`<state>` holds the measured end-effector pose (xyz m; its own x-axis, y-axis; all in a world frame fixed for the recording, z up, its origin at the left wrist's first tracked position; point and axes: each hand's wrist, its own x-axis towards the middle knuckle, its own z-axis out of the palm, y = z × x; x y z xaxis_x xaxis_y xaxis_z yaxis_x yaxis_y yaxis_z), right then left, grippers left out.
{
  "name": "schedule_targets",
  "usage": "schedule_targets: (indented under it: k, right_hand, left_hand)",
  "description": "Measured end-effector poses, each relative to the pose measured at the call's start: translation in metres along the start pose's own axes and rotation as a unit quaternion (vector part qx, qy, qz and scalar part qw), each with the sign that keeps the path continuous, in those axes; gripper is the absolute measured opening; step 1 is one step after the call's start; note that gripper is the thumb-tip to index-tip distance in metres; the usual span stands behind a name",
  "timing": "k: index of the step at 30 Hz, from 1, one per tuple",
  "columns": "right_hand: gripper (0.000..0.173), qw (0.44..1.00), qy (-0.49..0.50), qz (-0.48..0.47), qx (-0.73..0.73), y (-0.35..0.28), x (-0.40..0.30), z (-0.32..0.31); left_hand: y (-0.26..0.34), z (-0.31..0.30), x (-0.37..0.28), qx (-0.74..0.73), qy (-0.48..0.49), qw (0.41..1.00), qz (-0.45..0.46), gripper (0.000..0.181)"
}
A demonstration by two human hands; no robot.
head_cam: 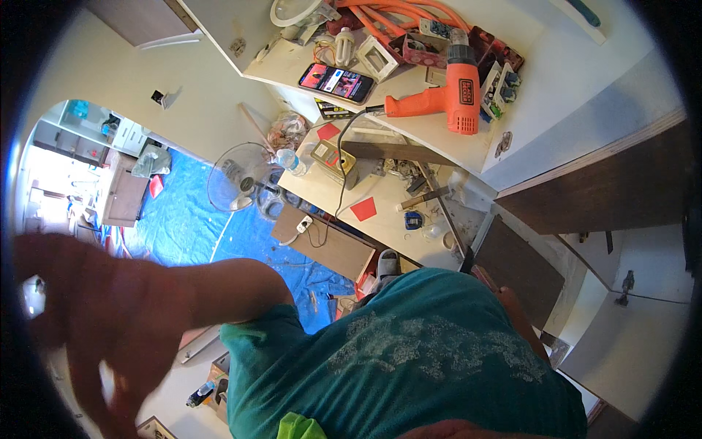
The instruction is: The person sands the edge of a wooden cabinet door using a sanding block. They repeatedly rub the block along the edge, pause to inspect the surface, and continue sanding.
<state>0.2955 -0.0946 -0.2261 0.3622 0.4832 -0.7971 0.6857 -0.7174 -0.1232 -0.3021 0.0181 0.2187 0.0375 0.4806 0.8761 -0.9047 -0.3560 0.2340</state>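
Observation:
My left hand is raised close to the camera at the left, large and blurred. Gaps show between its fingers, and nothing can be seen in it. Low at my right side, my right hand is partly hidden behind my green shirt. It grips a hand tool with a reddish-brown handle and a dark end; its exact kind is unclear. Ahead of that hand, a hammer and a blue tape measure lie on the lower board. An orange Black+Decker heat gun rests on the shelf above.
A smartphone with a lit screen lies near the shelf's edge. The heat gun's cord hangs across the lower board towards a power strip. A fan and a water bottle stand left. Blue tarpaulin covers the floor.

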Motion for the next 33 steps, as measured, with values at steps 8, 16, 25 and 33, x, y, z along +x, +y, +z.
schedule_targets:
  k: [8, 16, 25, 33]
  right_hand:
    - [0.067, 0.996, 0.036, -0.039, -0.071, 0.021, 0.019, 0.013]
    - [0.069, 0.999, -0.003, -0.031, -0.021, 0.027, 0.022, 0.008]
    - [0.081, 1.000, 0.001, -0.016, 0.018, -0.004, 0.014, 0.000]
    - [0.074, 1.000, 0.002, -0.002, 0.010, -0.016, -0.015, -0.003]
  left_hand:
    - [-0.155, -0.159, -0.256, 0.546, 0.254, 0.680, -0.419, 0.041]
    - [-0.217, -0.104, -0.414, 0.315, -0.008, 0.731, -0.605, 0.048]
    - [-0.182, -0.128, -0.283, 0.119, 0.216, 0.774, -0.583, 0.050]
    - [-0.208, -0.090, -0.276, 0.257, 0.022, 0.757, -0.601, 0.041]
